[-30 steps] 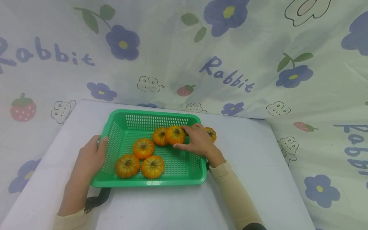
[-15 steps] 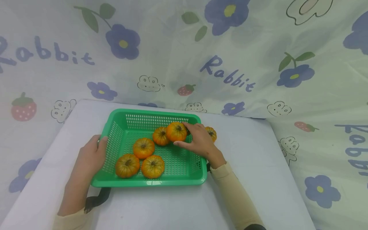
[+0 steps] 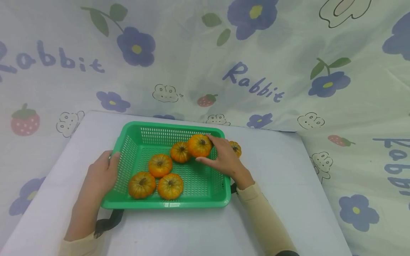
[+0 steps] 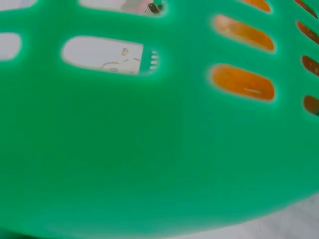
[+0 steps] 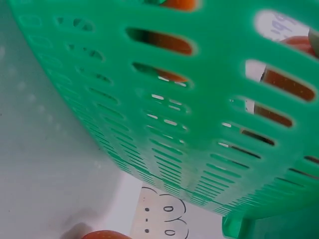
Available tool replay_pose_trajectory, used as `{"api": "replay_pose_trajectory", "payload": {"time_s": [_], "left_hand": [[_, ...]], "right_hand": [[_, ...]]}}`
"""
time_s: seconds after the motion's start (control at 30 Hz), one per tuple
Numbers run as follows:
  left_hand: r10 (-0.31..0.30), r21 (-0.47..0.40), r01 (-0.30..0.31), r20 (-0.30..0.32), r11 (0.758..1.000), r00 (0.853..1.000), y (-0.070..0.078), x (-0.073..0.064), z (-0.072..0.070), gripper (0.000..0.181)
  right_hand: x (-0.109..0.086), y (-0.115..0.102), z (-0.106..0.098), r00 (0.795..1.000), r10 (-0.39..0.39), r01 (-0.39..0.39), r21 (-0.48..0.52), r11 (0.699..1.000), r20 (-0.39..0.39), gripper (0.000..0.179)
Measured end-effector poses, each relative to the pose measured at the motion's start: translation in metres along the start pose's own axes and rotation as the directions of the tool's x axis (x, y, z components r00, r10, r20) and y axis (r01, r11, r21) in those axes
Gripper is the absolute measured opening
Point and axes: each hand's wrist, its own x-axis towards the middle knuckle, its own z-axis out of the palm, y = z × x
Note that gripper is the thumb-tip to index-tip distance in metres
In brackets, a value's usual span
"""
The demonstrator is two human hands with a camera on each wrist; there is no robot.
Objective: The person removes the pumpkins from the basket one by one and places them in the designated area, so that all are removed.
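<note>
A green plastic basket (image 3: 166,204) with slotted walls stands on the table, and several small orange pumpkins (image 3: 170,186) lie in it. At its left side my left hand (image 3: 101,174) grips the rim, thumb on top. My right hand (image 3: 224,156) reaches over the right side and holds a pumpkin (image 3: 200,145) between thumb and fingers, raised over the basket floor and overlapping a pumpkin (image 3: 180,152) behind it. The basket wall (image 4: 124,149) fills the left wrist view. In the right wrist view, the slotted wall (image 5: 199,119) hides most of the right hand.
Outside the basket, beyond the right hand, a pumpkin (image 3: 235,148) sits partly hidden on the white table (image 3: 272,170). A patterned cloth (image 3: 179,71) with flowers and rabbits hangs behind the table and at its sides.
My right hand has moved the held pumpkin slightly up and to the right, away from the pumpkin beside it. The left hand and the basket stay in place.
</note>
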Motion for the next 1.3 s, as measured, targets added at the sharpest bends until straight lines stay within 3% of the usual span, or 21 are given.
{"api": "replay_pose_trajectory", "payload": {"time_s": [0.33, 0.97, 1.3], "left_hand": [[0.019, 0.015, -0.019, -0.025, 1.000, 1.000, 0.001, 0.001, 0.001, 0.076], [0.017, 0.093, -0.014, -0.033, 0.996, 0.999, -0.004, 0.001, 0.001, 0.076], [0.038, 0.128, -0.029, -0.068, 0.991, 0.997, 0.002, -0.004, 0.001, 0.074]], "right_hand": [[-0.002, -0.003, -0.004, 1.000, 0.008, -0.008, -0.005, 1.000, 0.002, 0.095], [-0.019, 0.010, -0.032, 0.996, -0.003, 0.006, 0.040, 0.999, -0.088, 0.095], [-0.037, 0.032, -0.040, 0.981, 0.099, -0.077, 0.133, 0.988, -0.167, 0.092]]}}
